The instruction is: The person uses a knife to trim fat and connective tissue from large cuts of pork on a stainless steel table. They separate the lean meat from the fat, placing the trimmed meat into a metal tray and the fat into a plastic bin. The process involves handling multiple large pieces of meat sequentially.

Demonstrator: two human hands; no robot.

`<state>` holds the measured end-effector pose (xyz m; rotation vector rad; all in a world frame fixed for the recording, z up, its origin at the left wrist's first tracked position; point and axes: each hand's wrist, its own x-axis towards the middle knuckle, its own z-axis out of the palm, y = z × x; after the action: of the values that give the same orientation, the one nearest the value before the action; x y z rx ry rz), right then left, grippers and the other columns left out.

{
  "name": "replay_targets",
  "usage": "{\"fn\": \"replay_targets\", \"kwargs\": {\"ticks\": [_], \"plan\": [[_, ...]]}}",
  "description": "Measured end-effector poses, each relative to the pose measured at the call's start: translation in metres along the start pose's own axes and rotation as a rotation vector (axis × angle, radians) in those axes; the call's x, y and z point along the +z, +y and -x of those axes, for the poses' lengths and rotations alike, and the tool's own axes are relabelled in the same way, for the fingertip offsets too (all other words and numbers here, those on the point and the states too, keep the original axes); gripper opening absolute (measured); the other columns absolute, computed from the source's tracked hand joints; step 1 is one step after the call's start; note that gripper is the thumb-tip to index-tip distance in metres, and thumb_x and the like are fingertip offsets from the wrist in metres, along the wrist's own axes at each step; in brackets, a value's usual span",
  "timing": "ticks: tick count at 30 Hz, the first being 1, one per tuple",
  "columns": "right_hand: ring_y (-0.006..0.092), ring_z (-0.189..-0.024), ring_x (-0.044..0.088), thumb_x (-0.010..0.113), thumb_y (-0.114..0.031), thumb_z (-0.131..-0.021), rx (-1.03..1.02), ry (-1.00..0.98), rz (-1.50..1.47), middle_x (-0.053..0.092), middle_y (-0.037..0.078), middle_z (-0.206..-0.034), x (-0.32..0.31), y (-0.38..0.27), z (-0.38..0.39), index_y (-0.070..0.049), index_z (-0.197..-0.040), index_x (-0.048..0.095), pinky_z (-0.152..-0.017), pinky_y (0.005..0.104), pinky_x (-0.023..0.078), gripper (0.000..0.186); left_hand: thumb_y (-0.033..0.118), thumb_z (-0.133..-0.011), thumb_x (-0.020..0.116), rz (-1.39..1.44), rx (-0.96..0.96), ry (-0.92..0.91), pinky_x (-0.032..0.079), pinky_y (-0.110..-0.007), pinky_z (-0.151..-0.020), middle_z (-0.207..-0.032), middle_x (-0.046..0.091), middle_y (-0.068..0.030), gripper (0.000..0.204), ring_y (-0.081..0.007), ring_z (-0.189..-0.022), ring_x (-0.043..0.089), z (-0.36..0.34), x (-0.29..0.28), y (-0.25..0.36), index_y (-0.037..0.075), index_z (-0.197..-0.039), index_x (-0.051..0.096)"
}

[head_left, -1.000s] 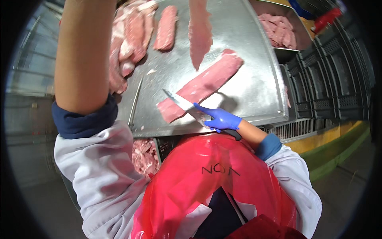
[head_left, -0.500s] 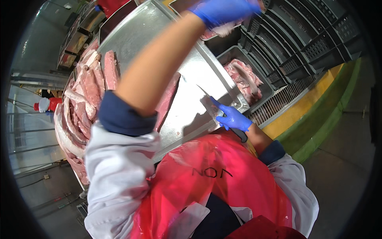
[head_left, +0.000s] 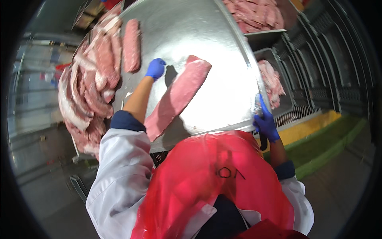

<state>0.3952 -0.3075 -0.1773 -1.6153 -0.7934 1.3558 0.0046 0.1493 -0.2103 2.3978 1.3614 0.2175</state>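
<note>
My gloved left hand (head_left: 156, 68) hovers over the steel tray (head_left: 167, 28), fingers curled; whatever they might hold is hidden. Just right of it a long loin (head_left: 177, 97) lies diagonally. A shorter piece (head_left: 131, 44) lies further back, beside a heap of fatty cuts (head_left: 93, 79) along the left side. My gloved right hand (head_left: 266, 121) grips a black-handled knife (head_left: 263, 141) at the tray's right edge, blade pointing away from me.
A bin of pink cut pieces (head_left: 254, 14) stands at the back right. A grey tub of fatty meat (head_left: 270, 81) sits beside the tray, with stacked dark crates (head_left: 326, 63) beyond it. A yellow ledge (head_left: 302, 125) and green kerb (head_left: 326, 153) run along the lower right.
My left arm has come down from high over the tray, and the dangling meat strip seen earlier no longer hangs there. My right hand has shifted rightward with the knife. The view has turned.
</note>
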Motion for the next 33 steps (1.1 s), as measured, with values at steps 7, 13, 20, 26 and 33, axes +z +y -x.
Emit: {"fn": "replay_targets", "kwargs": {"ticks": [7,13,20,26,33], "plan": [[0.0080,-0.053,0.052,0.051,0.006,-0.093,-0.005,0.003,-0.039,0.057,0.003,-0.074,0.055,-0.062,-0.055,-0.020,-0.163,0.015,-0.049,0.0242,0.047,0.083,0.047,-0.089,0.069,0.556,-0.292,-0.182,0.055,-0.038,-0.083,-0.101,0.074,-0.0176,0.053,-0.0254,-0.090,0.069,0.004,0.045,0.052,-0.001,-0.112,0.072],[0.0075,-0.070,0.058,0.050,0.008,-0.095,-0.005,0.029,0.000,0.055,0.010,-0.130,0.091,-0.078,-0.094,-0.020,-0.164,0.013,-0.057,0.0221,0.051,0.083,0.041,-0.082,0.074,0.565,-0.033,-0.204,0.053,-0.037,-0.090,-0.115,0.070,-0.0179,0.059,-0.0273,-0.101,0.068,-0.037,0.058,0.101,0.000,-0.123,0.068],[0.0104,-0.064,0.058,0.047,0.006,-0.095,-0.060,0.073,-0.011,0.062,0.006,-0.096,0.119,-0.074,-0.123,-0.017,-0.164,0.011,-0.054,0.0239,0.051,0.081,0.033,-0.084,0.063,0.065,0.259,-0.505,0.054,-0.043,-0.087,-0.109,0.072,-0.0157,0.036,-0.0323,-0.103,0.069,-0.061,0.007,0.124,0.011,-0.112,0.070],[0.0093,-0.056,0.056,0.052,-0.001,-0.097,-0.044,0.168,-0.039,0.062,0.007,-0.081,0.159,-0.092,-0.188,-0.026,-0.163,0.012,-0.046,0.0258,0.048,0.082,0.029,-0.083,0.059,0.052,0.293,-0.389,0.053,-0.047,-0.083,-0.096,0.070,-0.0177,0.029,-0.0373,-0.092,0.068,-0.051,0.008,0.115,0.010,-0.103,0.068],[0.0140,-0.059,0.059,0.056,-0.007,-0.094,0.176,0.106,0.029,0.065,0.011,-0.093,0.178,-0.104,-0.200,-0.020,-0.162,0.019,-0.053,0.0303,0.053,0.079,0.029,-0.082,0.060,0.168,0.232,-0.318,0.052,-0.045,-0.082,-0.093,0.070,-0.0182,0.028,-0.0361,-0.089,0.067,-0.043,0.014,0.122,0.007,-0.099,0.067]]}}
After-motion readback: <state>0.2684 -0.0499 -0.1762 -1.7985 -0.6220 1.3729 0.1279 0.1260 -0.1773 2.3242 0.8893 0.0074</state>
